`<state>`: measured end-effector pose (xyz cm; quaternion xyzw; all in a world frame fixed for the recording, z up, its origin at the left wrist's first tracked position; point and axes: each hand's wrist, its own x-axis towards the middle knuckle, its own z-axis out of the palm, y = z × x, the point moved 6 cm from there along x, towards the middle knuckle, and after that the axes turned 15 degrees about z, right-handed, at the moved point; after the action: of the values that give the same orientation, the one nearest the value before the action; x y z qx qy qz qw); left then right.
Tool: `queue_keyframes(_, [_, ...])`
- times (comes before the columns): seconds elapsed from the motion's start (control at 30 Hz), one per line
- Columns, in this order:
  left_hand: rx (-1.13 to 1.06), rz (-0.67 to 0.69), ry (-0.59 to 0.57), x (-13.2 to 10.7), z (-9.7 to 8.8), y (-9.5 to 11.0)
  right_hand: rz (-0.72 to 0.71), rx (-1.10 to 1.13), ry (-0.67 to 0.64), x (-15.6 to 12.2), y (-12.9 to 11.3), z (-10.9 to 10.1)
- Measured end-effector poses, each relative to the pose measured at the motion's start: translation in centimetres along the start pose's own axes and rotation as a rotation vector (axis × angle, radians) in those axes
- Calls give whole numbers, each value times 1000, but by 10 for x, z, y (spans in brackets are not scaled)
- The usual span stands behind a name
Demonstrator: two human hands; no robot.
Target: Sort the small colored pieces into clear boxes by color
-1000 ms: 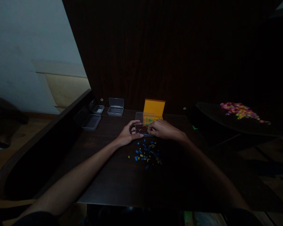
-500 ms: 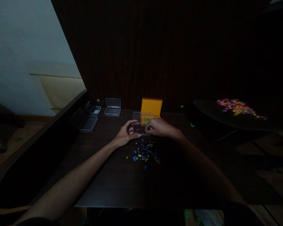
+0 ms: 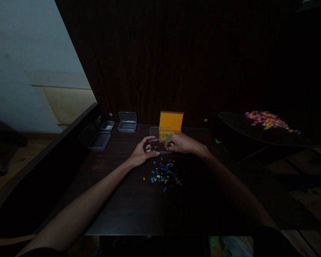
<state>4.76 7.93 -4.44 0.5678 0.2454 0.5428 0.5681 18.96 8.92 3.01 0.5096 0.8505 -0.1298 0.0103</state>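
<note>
My left hand [image 3: 141,151] grips the left end of a clear plastic box [image 3: 166,153], thumb at the front and fingers curled round the side. The box stands with its lid raised, and small dark reddish-brown pieces [image 3: 157,146] lie inside. Over the right part of the box, my right hand [image 3: 179,142] is closed with its fingertips pinched together; what they hold, if anything, is hidden. Just in front of the box, small blue and yellow toy bricks [image 3: 163,173] are scattered. Behind it stands an open yellow box [image 3: 171,120] with green pieces [image 3: 165,135] in it.
At the back left of the dark table [image 3: 117,207] stand more clear boxes: one with its lid up [image 3: 127,127], a larger one [image 3: 101,141] and a small one [image 3: 107,125]. A heap of pink and yellow pieces [image 3: 267,120] lies on a dark surface to the right.
The view has shifted very slightly. Both hands stay at the box in almost the same pose.
</note>
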Motion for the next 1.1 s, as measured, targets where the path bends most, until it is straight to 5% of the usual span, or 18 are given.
queue_keyframes(0.5, [-18, 15, 1, 0, -1, -2, -54, 22, 22, -6, -1, -7])
queue_keyframes(0.7, [-7, 11, 2, 0, 1, 0, -140, 73, -63, -25, -27, -18])
queue_keyframes(0.9, [-18, 10, 4, 1, 0, 1, -324, 66, -263, -33, -61, 10])
queue_keyframes(1.1, [-2, 21, -14, 1, 0, 2, -319, -44, -270, -25, -68, 35])
